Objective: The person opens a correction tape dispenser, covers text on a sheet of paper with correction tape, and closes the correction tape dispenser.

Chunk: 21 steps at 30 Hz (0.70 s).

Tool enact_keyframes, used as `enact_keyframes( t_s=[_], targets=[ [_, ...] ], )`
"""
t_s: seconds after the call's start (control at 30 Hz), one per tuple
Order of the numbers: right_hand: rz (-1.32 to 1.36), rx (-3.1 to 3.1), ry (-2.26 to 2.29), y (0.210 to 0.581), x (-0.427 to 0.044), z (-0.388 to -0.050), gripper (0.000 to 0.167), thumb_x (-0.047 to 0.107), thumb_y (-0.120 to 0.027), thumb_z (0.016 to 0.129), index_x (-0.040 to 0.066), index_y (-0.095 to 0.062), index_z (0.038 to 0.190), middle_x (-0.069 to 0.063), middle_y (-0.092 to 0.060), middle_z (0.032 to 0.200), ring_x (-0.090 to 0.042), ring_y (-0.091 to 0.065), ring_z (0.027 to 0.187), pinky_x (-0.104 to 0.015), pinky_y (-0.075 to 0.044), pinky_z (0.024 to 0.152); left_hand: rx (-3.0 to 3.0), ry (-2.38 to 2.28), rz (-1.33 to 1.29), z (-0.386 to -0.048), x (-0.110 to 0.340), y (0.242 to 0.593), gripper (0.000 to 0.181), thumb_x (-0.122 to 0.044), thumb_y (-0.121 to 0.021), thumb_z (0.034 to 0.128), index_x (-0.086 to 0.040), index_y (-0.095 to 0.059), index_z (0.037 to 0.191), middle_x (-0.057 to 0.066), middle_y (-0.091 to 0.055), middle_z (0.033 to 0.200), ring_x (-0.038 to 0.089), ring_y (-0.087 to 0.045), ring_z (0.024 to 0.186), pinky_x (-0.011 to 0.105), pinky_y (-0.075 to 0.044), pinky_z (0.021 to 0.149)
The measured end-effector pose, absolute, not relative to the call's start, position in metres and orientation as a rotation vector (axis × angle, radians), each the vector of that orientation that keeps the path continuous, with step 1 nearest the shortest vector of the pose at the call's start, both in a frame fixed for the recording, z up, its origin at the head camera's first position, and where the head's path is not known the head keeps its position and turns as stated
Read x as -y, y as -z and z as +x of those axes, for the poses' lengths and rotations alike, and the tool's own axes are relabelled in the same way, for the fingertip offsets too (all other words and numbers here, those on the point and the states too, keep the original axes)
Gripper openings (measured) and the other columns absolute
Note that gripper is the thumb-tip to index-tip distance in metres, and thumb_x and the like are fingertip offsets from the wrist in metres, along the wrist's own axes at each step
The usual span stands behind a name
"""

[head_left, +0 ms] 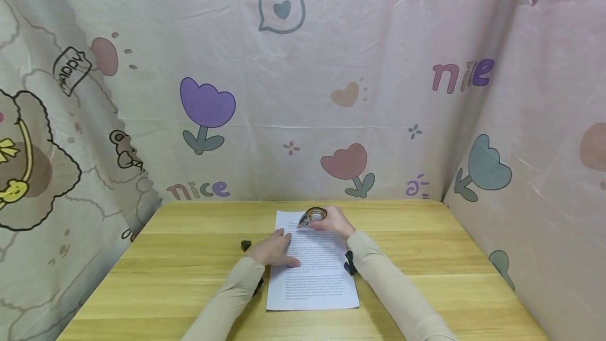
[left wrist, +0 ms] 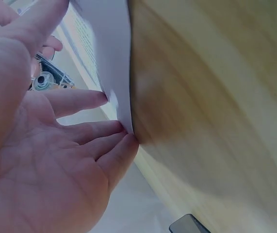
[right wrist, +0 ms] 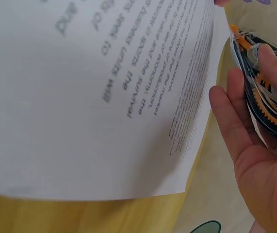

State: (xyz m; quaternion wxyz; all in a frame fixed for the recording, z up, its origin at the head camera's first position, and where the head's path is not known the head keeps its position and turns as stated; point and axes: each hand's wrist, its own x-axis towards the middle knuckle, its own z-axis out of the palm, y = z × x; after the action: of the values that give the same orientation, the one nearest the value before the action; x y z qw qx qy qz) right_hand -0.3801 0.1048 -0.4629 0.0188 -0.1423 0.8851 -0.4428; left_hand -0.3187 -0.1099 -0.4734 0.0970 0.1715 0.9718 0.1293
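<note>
A printed sheet of paper (head_left: 314, 283) lies on the wooden table, its text running across most of the page. My left hand (head_left: 272, 249) rests along the sheet's left edge with fingers extended; in the left wrist view its fingertips touch the paper's edge (left wrist: 114, 53). Near the top of the sheet, my right hand (head_left: 336, 222) grips a correction tape dispenser (head_left: 316, 214) between thumb and fingers. Its clear casing with black and orange gears (right wrist: 269, 104) shows in the right wrist view. The dispenser's tip points down and left, close to the upper lines; contact cannot be made out.
Light wooden tabletop (head_left: 189, 267) spreads around the sheet. Behind and beside the table hangs a patterned cloth (head_left: 284, 93). Small dark pieces, apparently wrist camera parts, show by both wrists.
</note>
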Motion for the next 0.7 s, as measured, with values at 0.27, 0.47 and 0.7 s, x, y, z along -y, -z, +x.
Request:
enact_keyframes(
  t_s=[0.27, 0.47, 0.7],
  targets=[
    [-0.545, -2.668, 1.398, 0.4679, -0.101, -0.3854, 0.031, 0.018, -0.084, 0.078, 0.005, -0.072, 0.103, -0.007, -0.075, 0.094, -0.014, -0.067, 0.081, -0.032, -0.056, 0.08, -2.881, -0.378, 0.478, -0.3192, 0.1078, 0.4743, 0.094, -0.057, -0.077, 0.0758, 0.0, -0.045, 0.144, 0.027, -0.036, 0.152, 0.041, -0.038, 0.14, 0.054, -0.038, 0.112],
    [-0.529, -2.681, 1.377, 0.4685, -0.0987, -0.3867, 0.031, 0.018, -0.084, 0.078, 0.006, -0.072, 0.103, -0.007, -0.074, 0.095, -0.015, -0.067, 0.082, -0.034, -0.056, 0.083, -2.873, -0.383, 0.469, -0.3182, 0.1072, 0.4729, 0.094, -0.057, -0.077, 0.0758, 0.0, -0.046, 0.144, 0.027, -0.036, 0.152, 0.042, -0.04, 0.139, 0.054, -0.039, 0.111],
    [-0.486, -2.675, 1.346, 0.4694, -0.0957, -0.3891, 0.034, 0.02, -0.083, 0.078, 0.006, -0.071, 0.107, -0.006, -0.074, 0.097, -0.016, -0.067, 0.086, -0.037, -0.055, 0.087, -2.879, -0.375, 0.47, -0.3172, 0.108, 0.4724, 0.094, -0.057, -0.077, 0.0759, 0.0, -0.046, 0.144, 0.027, -0.036, 0.152, 0.041, -0.04, 0.139, 0.054, -0.04, 0.111]
  ],
)
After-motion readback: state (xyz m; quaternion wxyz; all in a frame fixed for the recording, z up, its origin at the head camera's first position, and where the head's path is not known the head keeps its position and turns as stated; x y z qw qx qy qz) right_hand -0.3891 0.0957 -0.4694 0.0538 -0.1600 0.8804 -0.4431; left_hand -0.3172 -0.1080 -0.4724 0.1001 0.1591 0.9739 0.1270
